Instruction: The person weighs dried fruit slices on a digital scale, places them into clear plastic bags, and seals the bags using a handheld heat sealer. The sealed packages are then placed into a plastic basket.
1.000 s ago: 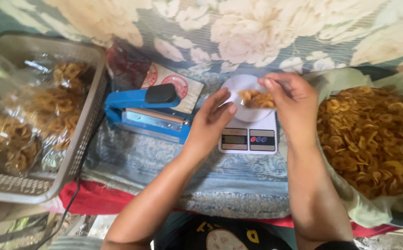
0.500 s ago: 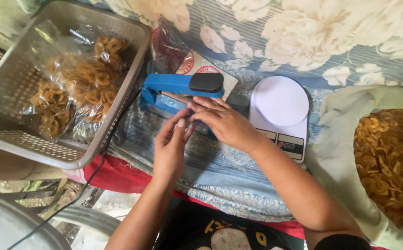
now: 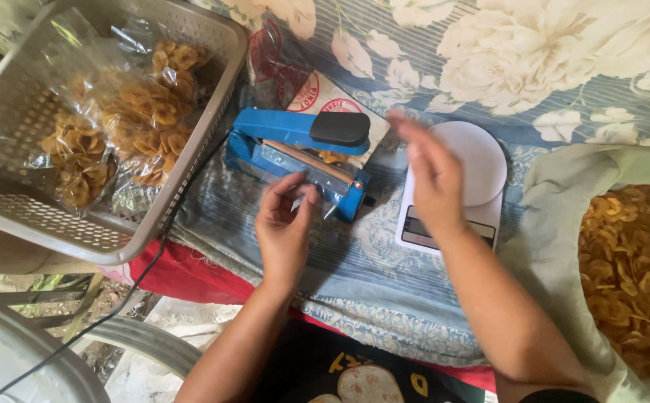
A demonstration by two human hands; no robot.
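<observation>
Two hands apart now; half a second ago both met at front of sealer. Left hand (image 3: 284, 227) stays by blue heat sealer (image 3: 299, 160), fingertips pinching edge of clear bag (image 3: 323, 190) lying across sealing bar under raised arm. Right hand (image 3: 429, 175) has lifted away, fingers loose, blurred, holding nothing, above white scale (image 3: 481, 160). Grey basket (image 3: 11, 216) of packed chips at left, open sack of chips (image 3: 634, 276) at right.

Packages, labels and 1 screen

Clear bags of yellow chips (image 3: 127, 123) fill the grey basket (image 3: 11, 216); a white, red-printed packet (image 3: 317, 97) lies behind the blue sealer (image 3: 295, 153); the white scale's grey screen (image 3: 422, 227) faces up.
</observation>
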